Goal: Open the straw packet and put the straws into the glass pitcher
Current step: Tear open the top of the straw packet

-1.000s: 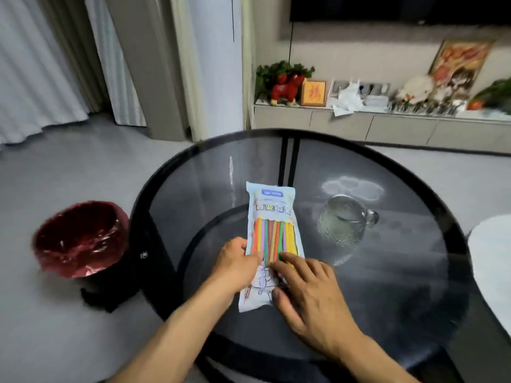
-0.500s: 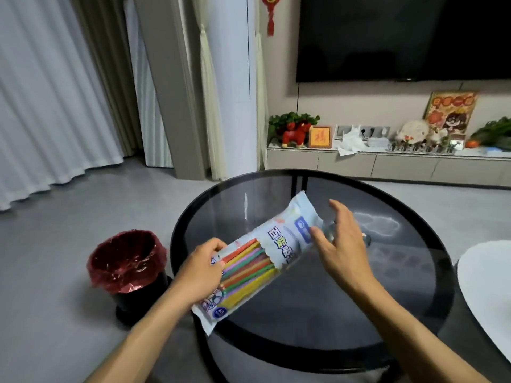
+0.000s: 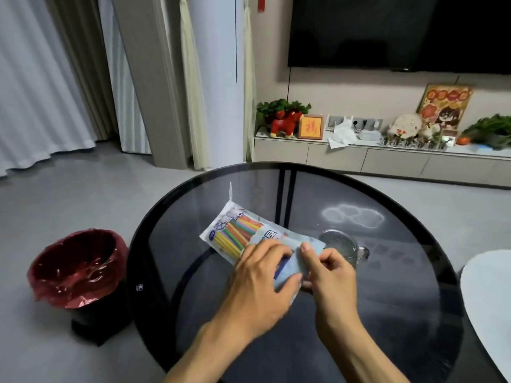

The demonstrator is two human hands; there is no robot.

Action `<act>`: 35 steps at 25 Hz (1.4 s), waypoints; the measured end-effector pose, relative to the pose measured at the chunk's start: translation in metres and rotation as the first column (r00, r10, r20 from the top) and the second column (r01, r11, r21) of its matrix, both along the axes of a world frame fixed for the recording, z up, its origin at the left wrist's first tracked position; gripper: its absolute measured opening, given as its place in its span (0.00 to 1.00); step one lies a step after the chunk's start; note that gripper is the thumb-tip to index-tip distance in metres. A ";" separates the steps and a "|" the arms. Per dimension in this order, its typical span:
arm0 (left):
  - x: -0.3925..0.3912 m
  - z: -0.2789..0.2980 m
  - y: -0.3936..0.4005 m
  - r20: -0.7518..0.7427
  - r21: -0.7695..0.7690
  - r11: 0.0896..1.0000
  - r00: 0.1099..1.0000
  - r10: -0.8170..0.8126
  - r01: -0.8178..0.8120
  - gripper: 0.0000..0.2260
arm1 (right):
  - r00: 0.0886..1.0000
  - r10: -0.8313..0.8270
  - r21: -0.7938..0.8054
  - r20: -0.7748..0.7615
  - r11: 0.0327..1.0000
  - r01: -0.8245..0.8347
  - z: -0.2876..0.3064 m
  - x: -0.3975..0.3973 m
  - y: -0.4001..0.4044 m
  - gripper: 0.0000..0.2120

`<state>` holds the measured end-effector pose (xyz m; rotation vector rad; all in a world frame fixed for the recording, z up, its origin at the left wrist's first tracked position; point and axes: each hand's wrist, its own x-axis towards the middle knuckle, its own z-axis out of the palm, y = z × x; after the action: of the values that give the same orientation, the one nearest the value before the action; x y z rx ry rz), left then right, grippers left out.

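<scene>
Here both hands [image 3: 296, 275] pinch the straw packet's [image 3: 243, 234] near end.

Your two hands meet over the round table [image 3: 171, 244], left hand [image 3: 260, 283] just left of your right hand [image 3: 329, 275], the straw packet [image 3: 243, 233] between them, slanting away leftward. Glass pitcher [image 3: 344, 248] stands behind your right hand. Bin [image 3: 74, 269] sits on the floor, left of the table.

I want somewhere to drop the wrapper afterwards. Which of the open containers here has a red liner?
The bin on the floor left of the table; the glass pitcher on the table is clear and unlined.
</scene>
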<state>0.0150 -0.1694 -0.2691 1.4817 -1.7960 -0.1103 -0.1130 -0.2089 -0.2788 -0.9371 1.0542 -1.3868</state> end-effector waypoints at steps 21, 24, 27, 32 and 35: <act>0.011 0.007 -0.019 -0.454 -0.040 0.998 0.889 -0.057 0.043 0.04 | 0.941 0.339 -0.293 0.012 0.901 -0.321 0.010 -0.009 -0.023 0.02; 0.012 0.000 -0.019 -0.366 -0.095 0.995 0.930 -0.019 -0.016 0.02 | 0.927 0.180 -0.426 -0.329 0.848 -0.316 0.005 -0.007 -0.018 0.04; 0.009 -0.007 -0.018 -0.271 -0.146 0.988 0.962 -0.002 -0.040 0.01 | 0.919 0.121 -0.436 -0.375 0.852 -0.290 0.000 -0.002 -0.015 0.05; 0.014 -0.009 -0.013 -0.209 -0.203 0.973 0.976 0.063 -0.106 0.05 | 0.826 0.015 -0.444 -0.563 0.838 -0.317 -0.006 0.009 -0.001 0.07; 0.018 -0.008 -0.011 -0.271 -0.229 0.967 0.962 0.045 -0.110 0.05 | 0.800 -0.060 -0.472 -0.597 0.832 -0.290 -0.005 0.010 0.003 0.13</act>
<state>0.0325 -0.1808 -0.2775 1.2950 -1.4784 -0.0435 -0.1027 -0.2063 -0.2842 -1.9355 1.0238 -1.3335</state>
